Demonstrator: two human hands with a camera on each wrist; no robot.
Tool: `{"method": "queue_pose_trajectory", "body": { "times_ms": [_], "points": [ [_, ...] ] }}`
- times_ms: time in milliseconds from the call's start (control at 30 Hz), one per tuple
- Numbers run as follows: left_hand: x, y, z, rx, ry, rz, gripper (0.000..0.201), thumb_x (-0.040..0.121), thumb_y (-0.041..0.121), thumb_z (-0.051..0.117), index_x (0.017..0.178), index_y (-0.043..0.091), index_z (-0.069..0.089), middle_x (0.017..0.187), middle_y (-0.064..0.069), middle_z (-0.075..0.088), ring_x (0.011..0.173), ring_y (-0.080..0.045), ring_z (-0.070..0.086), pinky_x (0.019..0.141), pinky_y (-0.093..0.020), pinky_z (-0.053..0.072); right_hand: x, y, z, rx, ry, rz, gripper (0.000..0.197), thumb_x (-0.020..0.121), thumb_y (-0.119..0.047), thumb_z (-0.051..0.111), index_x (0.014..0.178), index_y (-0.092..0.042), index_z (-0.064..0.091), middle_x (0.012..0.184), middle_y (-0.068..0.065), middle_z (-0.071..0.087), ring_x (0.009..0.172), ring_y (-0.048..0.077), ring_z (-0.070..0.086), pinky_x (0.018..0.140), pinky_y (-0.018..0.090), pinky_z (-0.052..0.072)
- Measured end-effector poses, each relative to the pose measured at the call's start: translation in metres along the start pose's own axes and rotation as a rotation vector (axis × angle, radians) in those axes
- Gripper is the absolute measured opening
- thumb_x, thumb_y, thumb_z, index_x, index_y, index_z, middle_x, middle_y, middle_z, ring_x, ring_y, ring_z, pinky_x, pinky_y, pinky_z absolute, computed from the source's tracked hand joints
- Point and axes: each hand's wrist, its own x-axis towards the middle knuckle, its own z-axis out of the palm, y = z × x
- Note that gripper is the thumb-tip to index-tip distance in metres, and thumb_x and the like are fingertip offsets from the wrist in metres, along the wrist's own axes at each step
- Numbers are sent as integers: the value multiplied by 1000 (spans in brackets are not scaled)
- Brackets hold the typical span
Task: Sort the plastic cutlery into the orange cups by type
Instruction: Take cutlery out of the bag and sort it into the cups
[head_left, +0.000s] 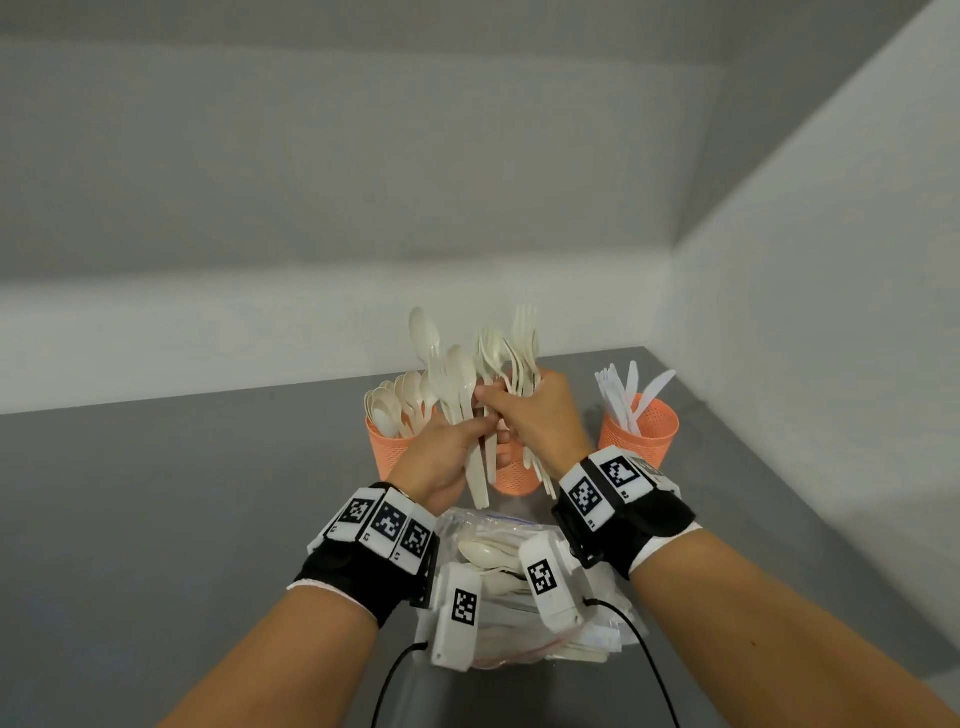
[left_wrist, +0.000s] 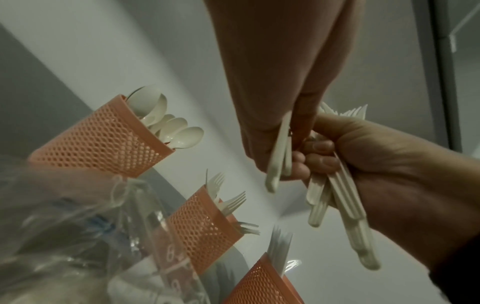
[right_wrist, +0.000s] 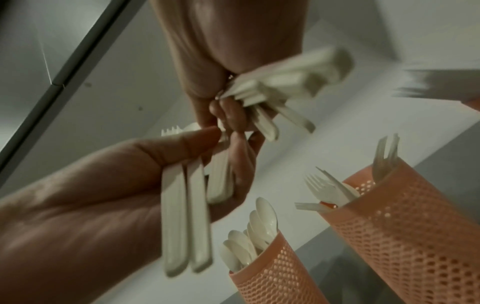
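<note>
Both hands are raised above three orange mesh cups. My left hand (head_left: 480, 427) grips a few cream spoons (head_left: 453, 376) by the handles (left_wrist: 277, 156). My right hand (head_left: 492, 399) holds a mixed bundle of forks and spoons (head_left: 515, 347), its fingers curled round the handles (left_wrist: 337, 197). The two hands touch at the fingertips. The left cup (head_left: 385, 453) holds spoons (right_wrist: 249, 246), the middle cup (head_left: 515, 475) holds forks (left_wrist: 228, 201), and the right cup (head_left: 643, 430) holds white knives (head_left: 631, 395).
A clear plastic bag (head_left: 498, 525) with more cutlery lies on the grey table (head_left: 182, 493) just in front of the cups, under my wrists. White walls close in behind the cups and at the right.
</note>
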Motion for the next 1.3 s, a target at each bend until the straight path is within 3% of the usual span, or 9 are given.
{"method": "queue_pose_trajectory", "body": {
  "times_ms": [200, 333, 500, 667, 867, 967, 1067, 1167, 1300],
  "points": [
    [-2, -2, -2, -68, -27, -14, 22, 96, 12, 43, 107, 14, 62, 75, -6, 67, 61, -13, 65, 56, -25, 56, -3, -4, -5, -48, -111, 3, 18, 81, -6, 55, 74, -4, 71, 47, 1, 55, 36, 12, 45, 38, 20, 37],
    [-4, -2, 0, 22, 23, 31, 21, 96, 5, 43, 84, 12, 60, 63, 3, 60, 50, -6, 47, 48, -18, 45, -6, -7, -8, 22, -229, 121, 36, 88, -11, 47, 54, -13, 59, 49, 4, 51, 40, 17, 43, 44, 26, 40],
    [-4, -8, -4, 178, 95, 64, 10, 95, 7, 46, 103, 6, 53, 69, -2, 54, 49, -7, 42, 45, -21, 44, -5, -11, -11, -121, -201, -13, 14, 85, -20, 65, 89, -8, 59, 45, -5, 54, 35, 8, 43, 44, 23, 41],
    [-8, -6, 2, 335, 31, 85, 30, 89, -9, 30, 75, 9, 49, 48, 4, 56, 50, -11, 38, 43, -18, 34, -11, -14, -2, -188, -215, 0, 20, 79, -14, 72, 92, -4, 61, 31, -6, 47, 26, 4, 38, 33, 16, 33],
    [-17, 0, -1, 336, -31, 141, 27, 85, -12, 40, 85, 12, 51, 63, -5, 55, 50, -10, 44, 44, -18, 33, -7, -11, -8, -101, -252, 189, 12, 82, -16, 69, 84, -6, 62, 44, 1, 44, 33, 9, 36, 35, 19, 31],
    [-16, 3, 0, 271, -57, 136, 29, 79, -19, 37, 89, 7, 48, 69, -11, 52, 49, -9, 52, 42, -19, 32, -8, -13, -8, -95, -254, 183, 18, 76, -19, 74, 86, -7, 65, 45, 2, 44, 35, 11, 35, 37, 21, 32],
    [-16, 5, 2, 213, -119, 96, 19, 71, -7, 42, 81, 7, 51, 65, -10, 56, 56, -13, 55, 48, -23, 33, -7, -16, -8, -112, -238, 154, 10, 79, -14, 67, 75, -6, 62, 42, 2, 44, 31, 11, 35, 40, 23, 33],
    [-12, 4, 2, 151, -111, 31, 18, 86, 6, 37, 79, 6, 54, 58, -2, 60, 59, -16, 60, 60, -29, 36, -4, -13, -9, -104, -227, 141, 14, 80, -11, 58, 80, 3, 63, 43, 4, 45, 30, 10, 37, 45, 27, 39],
    [-8, 3, 3, 147, -64, 66, 15, 95, 5, 37, 104, 8, 49, 62, -5, 57, 54, -16, 54, 45, -22, 35, 0, -8, -10, -49, -208, 179, 19, 84, -13, 56, 87, 4, 64, 49, 9, 51, 36, 17, 46, 49, 33, 51]
  ]
}}
